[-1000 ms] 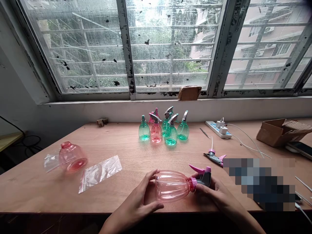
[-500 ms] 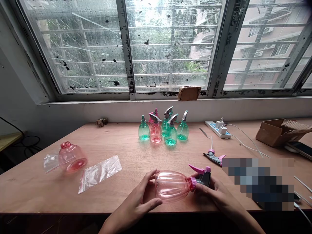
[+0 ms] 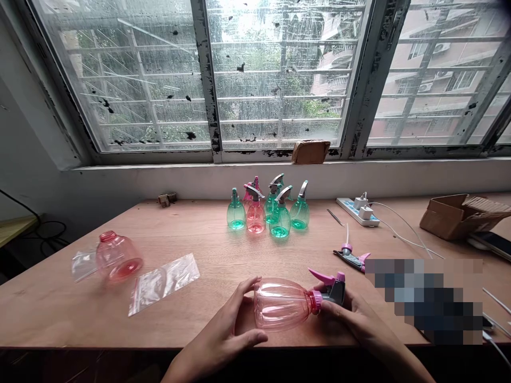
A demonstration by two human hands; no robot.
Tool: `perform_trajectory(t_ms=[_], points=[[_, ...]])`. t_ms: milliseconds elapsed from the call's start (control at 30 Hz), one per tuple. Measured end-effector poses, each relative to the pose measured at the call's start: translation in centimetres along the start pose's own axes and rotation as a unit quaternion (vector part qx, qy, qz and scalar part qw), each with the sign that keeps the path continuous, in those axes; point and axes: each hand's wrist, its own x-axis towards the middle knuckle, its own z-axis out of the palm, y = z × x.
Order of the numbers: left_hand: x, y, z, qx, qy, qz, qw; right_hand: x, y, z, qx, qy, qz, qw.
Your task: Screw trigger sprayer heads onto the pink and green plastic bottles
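A clear pink spray bottle [image 3: 281, 304] lies on its side between my hands, above the table's front edge. My left hand [image 3: 227, 324] spans its base, fingertips at the upper edge and thumb at the lower edge. My right hand [image 3: 353, 319] is closed around the neck and the black-and-pink spray head [image 3: 334, 290], its thumb by the pink collar. Some right-hand fingers are hidden behind the head. A loose spray head [image 3: 351, 259] with a pale tube lies beyond my right hand. On the left, a pink bottle without a head [image 3: 118, 256] rests tilted.
Several green and pink spray bottles [image 3: 279, 223] stand near the wall. A clear plastic bag [image 3: 165, 283] lies left of my hands. At the right are a power strip [image 3: 358, 213] with cables, a cardboard box [image 3: 451, 218] and a blurred-out patch. A thin tool [image 3: 334, 217] lies nearby.
Almost nothing differs. My left thumb has shifted very slightly to the right along the bottle's base; the bottle and my right hand stay in place.
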Motion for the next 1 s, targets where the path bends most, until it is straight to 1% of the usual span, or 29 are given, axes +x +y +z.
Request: perform_trajectory(t_ms=[133,500,633,767,1000], points=[[0.0,0.0,0.0,-0.021,-0.004,-0.006,1.0,0.0,-0.1,0.0,-0.004,-0.009,0.0,1.0],[0.2,-0.3,-0.1,-0.021,-0.011,-0.004,1.0,0.0,-0.1,-0.2,-0.01,-0.016,0.005,1.0],[0.2,-0.9,0.0,-0.028,-0.013,0.008,0.999,0.0,0.0,-0.2,-0.006,-0.011,0.014,1.0],[0.3,-1.5,0.2,-0.02,-0.004,0.035,0.999,-0.1,-0.1,-0.1,-0.004,-0.011,0.018,1.0],[0.2,-0.9,0.2,0.004,-0.006,0.024,1.0,-0.2,-0.3,0.0,-0.003,-0.01,0.028,1.0]])
